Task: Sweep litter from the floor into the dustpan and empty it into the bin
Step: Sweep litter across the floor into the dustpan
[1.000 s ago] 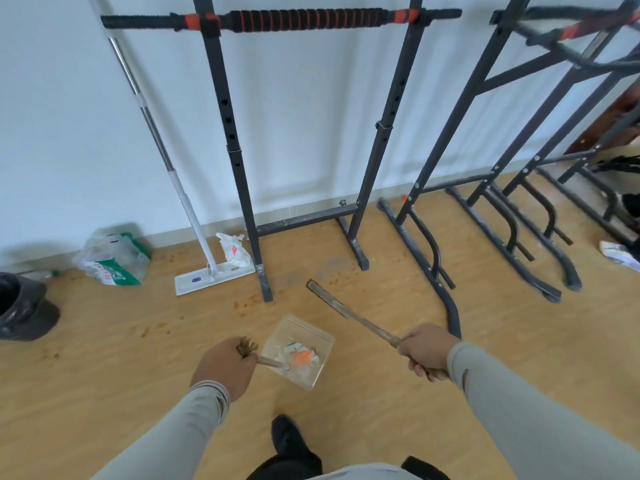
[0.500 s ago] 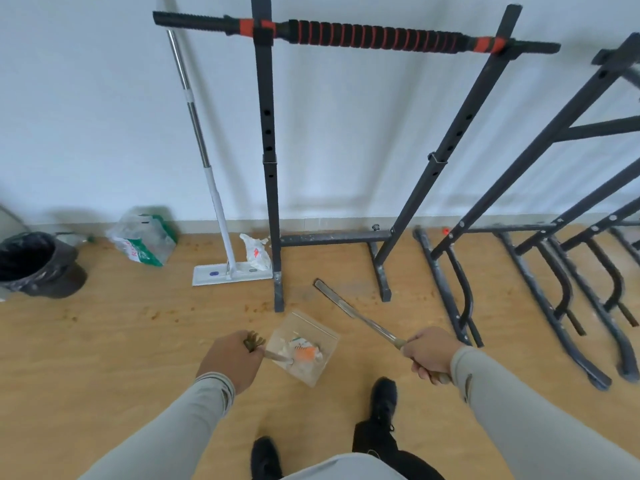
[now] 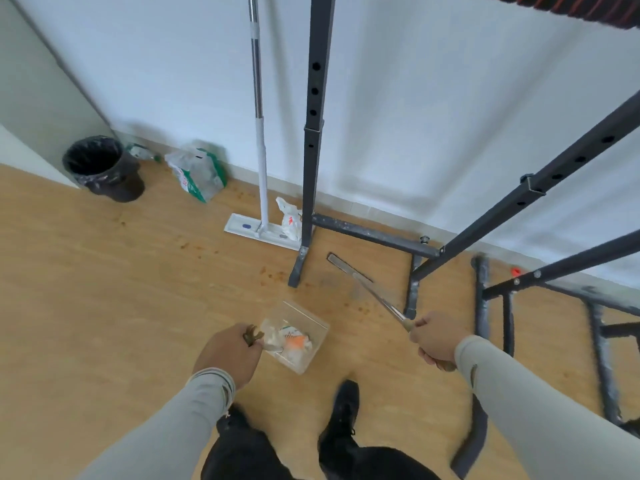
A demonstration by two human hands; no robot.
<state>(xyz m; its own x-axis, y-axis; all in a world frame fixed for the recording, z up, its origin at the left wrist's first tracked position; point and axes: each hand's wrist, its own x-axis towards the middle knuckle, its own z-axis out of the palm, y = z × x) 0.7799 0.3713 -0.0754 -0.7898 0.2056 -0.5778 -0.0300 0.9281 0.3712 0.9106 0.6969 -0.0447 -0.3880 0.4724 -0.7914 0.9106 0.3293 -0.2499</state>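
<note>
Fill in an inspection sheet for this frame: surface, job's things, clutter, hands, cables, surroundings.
Surface: wooden floor, small brown specks near the rack foot.
Job's things: clear dustpan holding white and orange litter; broom with a thin handle; black-lined bin in the corner.
Clutter: green-and-white plastic bag; small white bag by the flat mop.
Hands: left hand grips the dustpan handle; right hand grips the broom.
Cables: nothing seen.
Surroundings: white wall, black exercise racks.
</note>
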